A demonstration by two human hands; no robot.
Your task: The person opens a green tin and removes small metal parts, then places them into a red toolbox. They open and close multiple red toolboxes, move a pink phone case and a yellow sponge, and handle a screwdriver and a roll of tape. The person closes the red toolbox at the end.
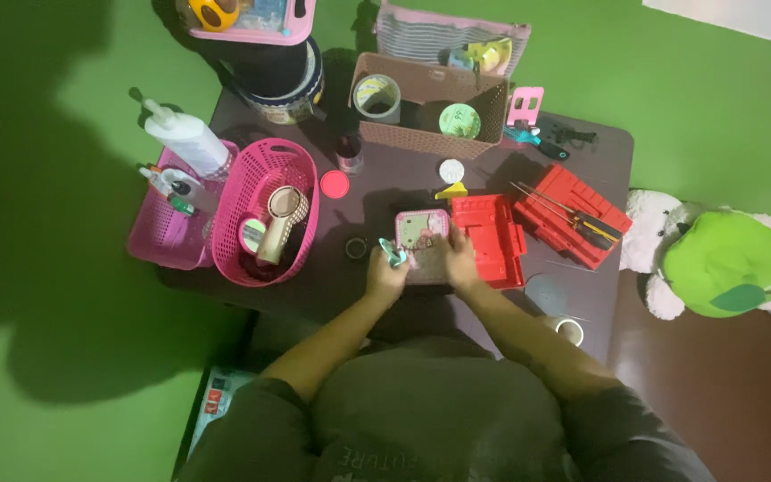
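Head view, looking down at a dark brown desk (377, 295) set against a green floor. Both hands meet near the front middle of the desk on a small pink box (422, 230) with a cartoon picture on its lid. The left hand (385, 275) is closed on the box's left edge, and a small teal and silver thing (393, 253) sits against its fingers; what that thing is cannot be told. The right hand (459, 265) grips the box's right side, fingers curled over the edge.

Just beside the box on the right lies an open red tool case (493, 239), and next to that its other red half (573, 214) holds thin tools. A small dark ring (356, 248) lies just left of the left hand. Further left stands a round pink basket (265, 214) with a tan handled thing inside, touching a flat pink basket (167, 228) where a white pump bottle (185, 136) leans. A pink disc (335, 185) lies near the round basket. At the back, a brown woven basket (430, 112) holds a tape roll (377, 96) and a green round tin (460, 120). A green and white plush toy (729, 263) lies on the floor to the right, well apart from the hands
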